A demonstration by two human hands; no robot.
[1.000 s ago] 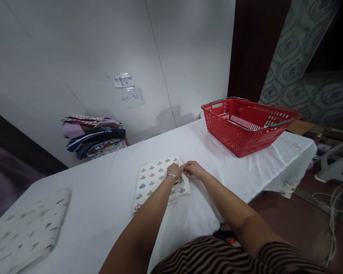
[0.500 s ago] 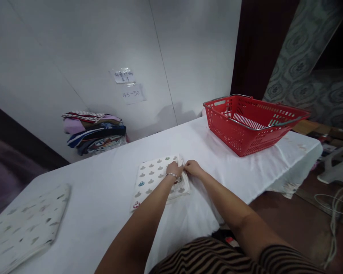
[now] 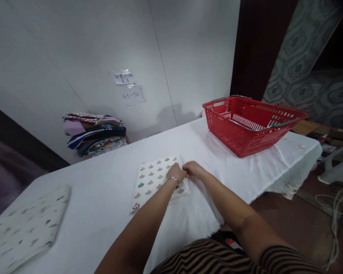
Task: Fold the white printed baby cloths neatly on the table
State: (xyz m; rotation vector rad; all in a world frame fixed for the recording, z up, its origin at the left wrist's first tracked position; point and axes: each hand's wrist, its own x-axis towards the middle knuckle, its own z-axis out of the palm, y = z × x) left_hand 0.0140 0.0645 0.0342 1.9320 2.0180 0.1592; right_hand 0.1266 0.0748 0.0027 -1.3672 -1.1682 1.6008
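A folded white cloth [image 3: 150, 179] with grey, blue and red mushroom-like prints lies flat on the white-covered table [image 3: 103, 213]. At its right edge my left hand [image 3: 176, 172], with a bracelet on the wrist, has its fingers closed on the cloth's layers. Close beside it, my right hand [image 3: 193, 169] pinches the same edge, fingertips nearly meeting those of the left. Exactly what lies between the fingertips is partly hidden. Farther left on the table is another folded white cloth [image 3: 31, 224] with a scattered dark print.
A red plastic basket [image 3: 234, 133] with metal handles stands at the table's right end. A pile of folded clothes [image 3: 95, 131] is by the wall at the back left. Paper labels [image 3: 133, 95] are taped to the wall. A pale plastic stool [image 3: 337, 165] and cables [image 3: 335, 224] are at the right.
My left hand has shifted slightly right and down, closer to the right hand at the cloth's edge. The right hand stays nearly in place.
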